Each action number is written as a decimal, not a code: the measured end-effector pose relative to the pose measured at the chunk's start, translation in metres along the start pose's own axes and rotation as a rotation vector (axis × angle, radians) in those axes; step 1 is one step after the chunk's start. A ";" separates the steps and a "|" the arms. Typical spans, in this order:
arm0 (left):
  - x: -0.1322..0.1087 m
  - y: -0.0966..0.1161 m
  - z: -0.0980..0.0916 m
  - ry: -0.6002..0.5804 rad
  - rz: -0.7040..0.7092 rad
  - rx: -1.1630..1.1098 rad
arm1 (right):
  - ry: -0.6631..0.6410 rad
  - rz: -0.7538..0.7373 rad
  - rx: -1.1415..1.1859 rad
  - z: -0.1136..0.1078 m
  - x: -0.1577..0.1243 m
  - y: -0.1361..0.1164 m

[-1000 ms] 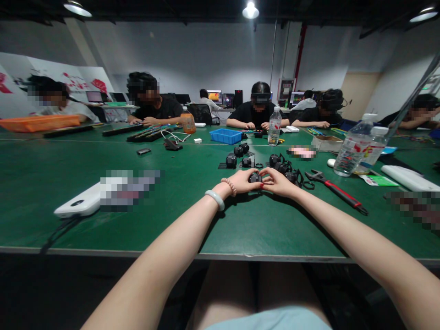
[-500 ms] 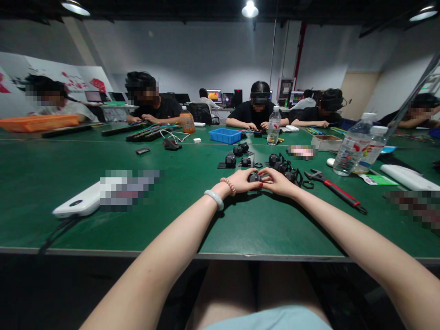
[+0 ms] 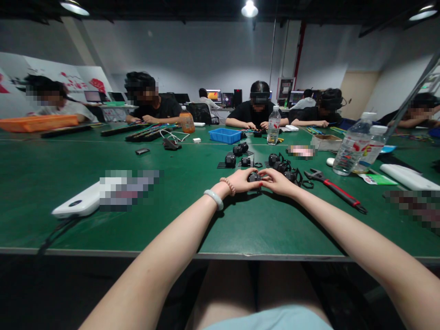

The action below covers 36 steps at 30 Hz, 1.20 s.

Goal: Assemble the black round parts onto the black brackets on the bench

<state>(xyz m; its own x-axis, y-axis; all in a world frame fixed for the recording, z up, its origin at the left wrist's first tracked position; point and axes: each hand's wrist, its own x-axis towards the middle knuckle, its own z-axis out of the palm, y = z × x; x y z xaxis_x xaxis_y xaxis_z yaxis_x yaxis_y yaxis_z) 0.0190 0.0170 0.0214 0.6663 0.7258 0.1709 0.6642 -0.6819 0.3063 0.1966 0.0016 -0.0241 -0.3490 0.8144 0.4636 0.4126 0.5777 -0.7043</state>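
Between my hands is a small black part (image 3: 254, 178), just above the green table (image 3: 165, 229). My left hand (image 3: 239, 180) grips it from the left, with its fingers closed round it. From the right, the fingertips of my right hand (image 3: 277, 182) press on the same part. Several similar black parts (image 3: 230, 160) stand on the table behind my hands, and others (image 3: 291, 176) lie close behind my right hand. A black ring (image 3: 308, 184) lies to the right of them, beside an adjustable wrench (image 3: 338, 191) with a red and black handle.
A white device (image 3: 80, 199) with a cable lies at the left. Behind the parts are a blue tray (image 3: 225, 135) and a water bottle (image 3: 274, 126). Larger bottles (image 3: 354, 144) stand at the right. Several people sit across the table, near an orange tray (image 3: 41, 123).
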 end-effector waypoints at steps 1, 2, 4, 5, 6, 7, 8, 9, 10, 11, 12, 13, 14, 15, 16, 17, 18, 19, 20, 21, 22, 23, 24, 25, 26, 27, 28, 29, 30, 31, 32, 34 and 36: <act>0.000 -0.001 0.000 0.002 0.004 0.000 | 0.002 -0.003 -0.012 0.000 0.000 0.000; 0.000 -0.001 0.001 0.005 0.009 -0.001 | 0.007 -0.006 -0.024 0.000 0.000 0.000; 0.000 -0.002 0.001 0.008 0.009 0.002 | 0.011 -0.010 -0.046 0.000 0.001 0.001; 0.000 -0.002 0.001 0.007 0.006 0.003 | 0.013 -0.011 -0.052 0.000 0.001 0.001; 0.000 -0.002 0.001 0.005 0.001 0.005 | 0.015 -0.010 -0.056 0.000 0.001 0.001; 0.000 -0.001 0.001 0.004 -0.005 0.006 | 0.015 -0.009 -0.058 0.000 0.001 0.001; 0.000 -0.001 0.001 0.003 -0.009 0.005 | 0.017 -0.008 -0.060 0.000 0.001 0.001; 0.000 -0.001 0.001 0.001 -0.012 0.004 | 0.017 -0.008 -0.063 0.000 0.001 0.001; 0.000 -0.001 0.001 0.000 -0.013 0.003 | 0.018 -0.007 -0.066 0.000 0.001 0.001; 0.000 0.000 0.001 -0.002 -0.014 0.002 | 0.016 -0.006 -0.067 0.000 0.001 0.000; 0.000 0.000 0.000 -0.002 -0.014 0.000 | 0.016 -0.005 -0.063 0.001 0.001 0.000; 0.000 0.000 0.000 -0.002 -0.013 -0.001 | 0.017 -0.003 -0.053 0.001 0.001 0.000; 0.000 0.000 0.000 -0.002 -0.009 -0.003 | 0.020 -0.001 -0.037 0.001 0.000 0.001; 0.000 0.000 0.000 -0.001 -0.002 -0.006 | 0.024 0.001 -0.018 0.001 0.000 0.001; 0.000 0.000 0.000 0.001 0.005 -0.009 | 0.028 0.002 0.001 0.001 0.000 0.001; 0.000 -0.001 0.000 0.003 0.012 -0.011 | 0.030 0.001 0.018 0.002 0.000 0.000; 0.000 -0.001 0.001 0.003 0.018 -0.014 | 0.033 -0.001 0.031 0.002 0.000 0.000; 0.000 -0.002 0.001 0.002 0.023 -0.016 | 0.032 -0.004 0.039 0.001 0.000 0.000; 0.000 -0.003 0.001 0.002 0.026 -0.017 | 0.030 -0.006 0.045 0.001 0.000 -0.001; 0.001 -0.003 0.002 0.004 0.027 -0.017 | 0.026 -0.007 0.050 0.001 0.000 -0.001; 0.001 -0.004 0.002 0.006 0.028 -0.017 | 0.021 -0.005 0.053 0.001 0.000 -0.002; 0.001 -0.004 0.003 0.007 0.028 -0.017 | 0.016 -0.001 0.056 0.000 0.000 -0.002; 0.001 -0.004 0.003 0.009 0.029 -0.017 | 0.012 0.003 0.058 0.000 0.000 -0.003; 0.001 -0.005 0.004 0.011 0.030 -0.017 | 0.009 0.007 0.060 0.000 0.000 -0.003; 0.001 -0.005 0.004 0.011 0.032 -0.017 | 0.007 0.010 0.061 -0.001 -0.001 -0.004; 0.001 -0.005 0.004 0.010 0.036 -0.018 | 0.004 0.011 0.062 -0.001 -0.001 -0.004; 0.001 -0.005 0.004 0.010 0.040 -0.018 | 0.002 0.011 0.062 -0.001 -0.001 -0.004; 0.001 -0.005 0.004 0.010 0.044 -0.019 | 0.001 0.011 0.061 -0.001 -0.001 -0.004; 0.001 -0.005 0.004 0.010 0.048 -0.019 | 0.000 0.011 0.060 -0.001 -0.001 -0.004; 0.001 -0.006 0.004 0.010 0.053 -0.020 | 0.000 0.011 0.060 -0.001 -0.001 -0.004; 0.002 -0.006 0.004 0.010 0.056 -0.020 | 0.001 0.011 0.060 -0.001 -0.001 -0.004; 0.002 -0.007 0.004 0.009 0.059 -0.019 | 0.003 0.011 0.063 -0.001 -0.001 -0.004; 0.002 -0.008 0.005 0.012 0.058 -0.016 | 0.004 0.007 0.070 -0.001 0.000 -0.003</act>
<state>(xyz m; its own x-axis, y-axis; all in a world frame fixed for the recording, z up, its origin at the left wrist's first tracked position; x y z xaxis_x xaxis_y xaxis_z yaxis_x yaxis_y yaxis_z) 0.0170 0.0233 0.0151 0.6991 0.6864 0.2003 0.6191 -0.7212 0.3107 0.1960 -0.0005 -0.0216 -0.3428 0.8189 0.4604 0.3553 0.5667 -0.7434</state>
